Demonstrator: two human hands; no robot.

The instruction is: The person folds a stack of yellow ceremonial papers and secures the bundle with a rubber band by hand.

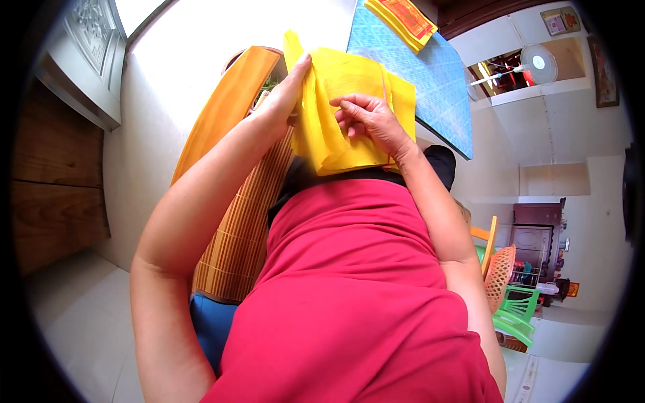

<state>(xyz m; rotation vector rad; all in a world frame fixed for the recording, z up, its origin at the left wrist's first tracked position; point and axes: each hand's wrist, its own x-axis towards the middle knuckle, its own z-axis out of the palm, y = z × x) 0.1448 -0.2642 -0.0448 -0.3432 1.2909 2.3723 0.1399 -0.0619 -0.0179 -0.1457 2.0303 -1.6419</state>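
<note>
A stack of yellow paper sheets rests over my lap, its left sheets bent up and loose. My left hand is closed on the stack's left edge, with the thumb pointing up along the sheets. Over the middle of the paper is my right hand, its fingers curled and the thumb and forefinger close together. Anything between those fingertips is too small to make out. A thin reddish band runs down the paper beside my right hand, partly hidden by it.
Another yellow bundle with a red printed panel lies on the blue patterned table, ahead right. At my left are a slatted bamboo surface and an orange curved panel. Green chair, pink basket and fan stand right.
</note>
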